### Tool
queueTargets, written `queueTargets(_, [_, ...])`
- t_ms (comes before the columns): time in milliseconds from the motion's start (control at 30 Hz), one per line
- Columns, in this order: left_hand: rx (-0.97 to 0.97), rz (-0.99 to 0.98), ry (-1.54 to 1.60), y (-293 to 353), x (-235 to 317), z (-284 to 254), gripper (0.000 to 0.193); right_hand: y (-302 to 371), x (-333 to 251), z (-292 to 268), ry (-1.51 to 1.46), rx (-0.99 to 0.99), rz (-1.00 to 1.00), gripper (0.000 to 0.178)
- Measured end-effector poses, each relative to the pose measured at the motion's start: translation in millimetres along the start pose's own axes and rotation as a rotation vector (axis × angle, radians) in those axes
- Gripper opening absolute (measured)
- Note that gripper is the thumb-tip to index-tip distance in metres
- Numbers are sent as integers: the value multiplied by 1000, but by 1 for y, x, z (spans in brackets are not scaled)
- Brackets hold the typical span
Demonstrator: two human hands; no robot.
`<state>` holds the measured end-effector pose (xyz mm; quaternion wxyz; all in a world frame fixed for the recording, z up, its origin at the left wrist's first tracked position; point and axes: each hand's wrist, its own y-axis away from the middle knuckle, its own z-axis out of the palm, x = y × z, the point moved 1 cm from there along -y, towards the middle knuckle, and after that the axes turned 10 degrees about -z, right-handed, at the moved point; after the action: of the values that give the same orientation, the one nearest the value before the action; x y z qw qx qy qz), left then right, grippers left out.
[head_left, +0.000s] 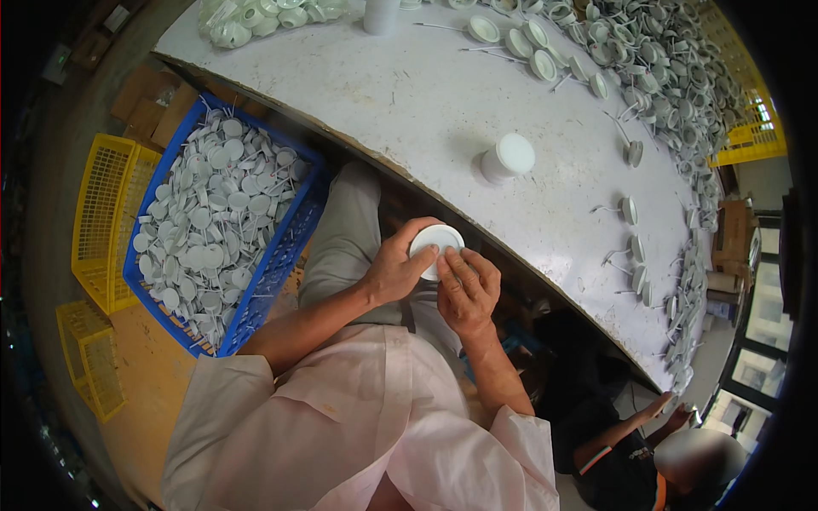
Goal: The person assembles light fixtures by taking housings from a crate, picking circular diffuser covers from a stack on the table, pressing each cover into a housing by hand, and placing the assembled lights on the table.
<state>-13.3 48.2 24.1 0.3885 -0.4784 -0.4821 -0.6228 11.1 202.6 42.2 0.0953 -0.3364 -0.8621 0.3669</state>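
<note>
- A round white cap point(437, 246) is held over the lap, just below the near edge of the bench point(409, 94); its lower half is hidden behind fingers and thumbs, so the underside cannot be made out.
- The left hand point(399, 268) is seen curled around the cap's left rim, its fingers closed on it from above and the side.
- The right hand point(467, 294) is pressed against the cap's lower right edge, its fingers point(463, 264) bent and resting on the white face; whether it is gripping or only touching cannot be told.
- Both forearms are seen coming up from a pale pink garment at the lower edge.
- A stack of white caps point(506, 158) is stood alone on the bench, apart from the hands.
- Scattered white caps with thin stems point(630, 209) are laid along the bench's far right edge; a dense heap of caps point(673, 60) is piled at upper right, individual pieces hard to separate.
- A blue crate point(285, 247) full of white stemmed discs is set on the floor at the left, just beside the knee.
- Yellow crates point(102, 221) are placed beyond the blue one, partly cut off by the dark rim.
- Another person's hand point(656, 407) is seen at lower right, below the bench's edge; what it is touching is too small to tell.
</note>
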Motion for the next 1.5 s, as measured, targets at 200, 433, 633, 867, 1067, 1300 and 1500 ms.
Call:
queueTargets(200, [-3, -37, 41, 5, -17, -6, 35, 1, -10, -5, -139, -60, 60, 40])
queueTargets(433, [-42, -93, -60, 11, -12, -31, 52, 17, -16, 40, -909, 187, 1124, 25])
queueTargets(633, [156, -60, -21, 12, -37, -66, 45, 19, -15, 68, -1042, 67, 1210, 13])
queueTargets(867, [820, -294, -201, 31, -192, -274, 50, 58, -4, 62, -847, -49, 1209, 14])
queueTargets(1067, [865, -879, -475, 100, -260, -371, 58, 69, -10, 60, -818, -102, 1278, 14])
queueTargets(1300, [619, -103, -1460, 33, -264, -368, 38, 77, -8, 45, -642, -142, 1306, 16])
queueTargets(1500, [460, -284, -1536, -23, -341, -389, 39, 66, -1, 23, -528, -165, 1346, 17])
